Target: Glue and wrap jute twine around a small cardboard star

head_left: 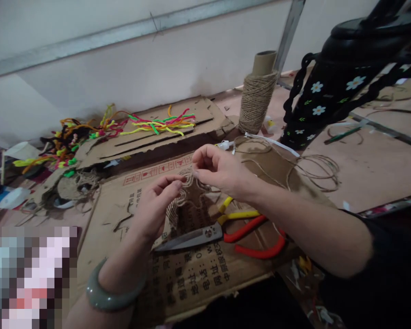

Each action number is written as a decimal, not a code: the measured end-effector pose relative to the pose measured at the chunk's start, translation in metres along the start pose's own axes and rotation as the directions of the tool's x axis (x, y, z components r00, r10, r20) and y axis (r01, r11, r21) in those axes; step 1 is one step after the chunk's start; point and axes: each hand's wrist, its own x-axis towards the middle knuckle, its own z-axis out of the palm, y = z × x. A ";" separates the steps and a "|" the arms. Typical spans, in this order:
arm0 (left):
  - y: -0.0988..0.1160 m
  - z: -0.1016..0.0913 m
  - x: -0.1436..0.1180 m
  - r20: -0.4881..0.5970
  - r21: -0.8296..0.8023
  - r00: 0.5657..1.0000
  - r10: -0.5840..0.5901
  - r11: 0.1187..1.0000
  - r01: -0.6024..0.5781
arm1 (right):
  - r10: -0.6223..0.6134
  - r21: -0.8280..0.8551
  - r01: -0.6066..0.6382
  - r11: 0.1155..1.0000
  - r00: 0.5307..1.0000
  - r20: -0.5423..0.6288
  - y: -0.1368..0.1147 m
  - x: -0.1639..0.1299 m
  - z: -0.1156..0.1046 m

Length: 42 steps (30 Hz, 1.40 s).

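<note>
On flattened cardboard [192,278], two hands' grips pinch one twine-wrapped piece [187,201], beside one scissors [222,235].

My left hand [154,208] and right hand [219,171] pinch rough, hairy jute twine [188,192] over matt corrugated cardboard [192,274]. The scissors [192,238] show dull grey steel with glossy red plastic handles (pliers' [238,214] grips are yellow).

Red-handled scissors [226,237], yellow pliers [238,212], tan twine spool [256,100], neon pipe cleaners [160,123], black bag [329,87] with white daisies, grey-green bangle [109,297].
</note>
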 end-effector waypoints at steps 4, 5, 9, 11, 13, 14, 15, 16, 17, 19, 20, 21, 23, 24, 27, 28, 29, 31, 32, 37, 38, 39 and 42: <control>0.004 -0.005 0.000 0.044 0.167 0.999 -0.013 0.986 0.005 | -0.036 -0.173 0.050 0.984 0.996 0.080 -0.001 -0.005 0.002; 0.005 -0.005 0.000 0.074 0.206 0.997 -0.030 0.978 0.014 | -0.056 -0.222 0.076 0.972 0.994 0.093 -0.001 -0.006 0.003; 0.009 -0.003 -0.002 0.141 0.288 0.987 -0.074 0.957 0.031 | -0.136 -0.400 0.181 0.899 0.981 0.140 0.000 -0.010 0.002; 0.010 -0.002 -0.003 0.152 0.296 0.985 -0.077 0.955 0.029 | -0.174 -0.450 0.225 0.864 0.973 0.152 0.000 -0.012 0.001; 0.010 -0.001 -0.003 0.162 0.295 0.983 -0.087 0.955 0.036 | -0.192 -0.469 0.244 0.849 0.969 0.155 0.000 -0.012 0.002; 0.009 -0.001 -0.003 0.167 0.293 0.981 -0.094 0.955 0.042 | -0.193 -0.468 0.243 0.849 0.969 0.153 0.000 -0.012 0.002; 0.009 0.000 -0.003 0.168 0.287 0.981 -0.097 0.957 0.045 | -0.187 -0.461 0.236 0.856 0.971 0.150 0.001 -0.012 0.003; 0.008 0.001 -0.003 0.162 0.278 0.982 -0.094 0.959 0.046 | -0.176 -0.447 0.223 0.866 0.974 0.145 0.001 -0.012 0.003; 0.007 0.001 -0.003 0.153 0.268 0.985 -0.086 0.962 0.043 | -0.165 -0.430 0.209 0.878 0.977 0.137 0.002 -0.011 0.004; 0.005 0.002 -0.003 0.135 0.247 0.989 -0.064 0.969 0.029 | -0.137 -0.395 0.174 0.902 0.983 0.121 0.003 -0.010 0.005; 0.003 0.002 -0.003 0.132 0.239 0.990 -0.053 0.971 0.020 | -0.119 -0.378 0.155 0.913 0.986 0.117 0.003 -0.010 0.005; 0.003 0.002 -0.003 0.133 0.234 0.990 -0.044 0.972 0.012 | -0.099 -0.362 0.135 0.922 0.988 0.114 0.003 -0.010 0.005; 0.002 0.002 -0.003 0.127 0.219 0.991 -0.038 0.976 0.009 | -0.067 -0.333 0.099 0.938 0.992 0.106 0.002 -0.010 0.003; 0.002 0.002 -0.003 0.111 0.205 0.993 -0.035 0.979 0.011 | -0.061 -0.328 0.090 0.941 0.993 0.097 0.001 -0.010 0.002; 0.004 0.001 -0.002 0.031 0.139 0.999 -0.019 0.990 0.015 | -0.098 -0.388 0.121 0.914 0.992 0.080 -0.001 -0.009 -0.001; 0.005 0.001 -0.001 0.008 0.110 1.000 -0.008 0.994 0.008 | -0.113 -0.425 0.142 0.894 0.989 0.093 -0.001 -0.008 -0.002; 0.006 0.001 -0.001 -0.012 0.082 1.000 0.003 0.997 -0.002 | -0.122 -0.461 0.163 0.873 0.986 0.117 -0.001 -0.008 -0.003; 0.007 0.000 0.000 -0.041 0.026 0.999 0.019 0.999 -0.018 | -0.120 -0.524 0.198 0.829 0.977 0.178 -0.001 -0.008 -0.003; 0.008 0.000 0.000 -0.055 0.003 0.998 0.024 1.000 -0.024 | -0.114 -0.551 0.210 0.808 0.972 0.203 -0.001 -0.008 -0.003; 0.008 -0.002 0.002 -0.114 -0.046 0.993 0.043 0.998 -0.049 | -0.104 -0.639 0.205 0.741 0.976 0.192 0.000 -0.009 -0.003; 0.008 -0.002 0.002 -0.112 -0.046 0.993 0.047 0.998 -0.052 | -0.100 -0.652 0.193 0.734 0.979 0.178 0.000 -0.009 -0.003; 0.007 -0.002 0.001 -0.105 -0.044 0.993 0.049 0.998 -0.054 | -0.095 -0.663 0.183 0.726 0.981 0.167 0.000 -0.009 -0.003; 0.007 -0.002 0.001 -0.084 -0.034 0.996 0.042 0.998 -0.045 | -0.076 -0.680 0.161 0.715 0.985 0.154 -0.001 -0.009 -0.002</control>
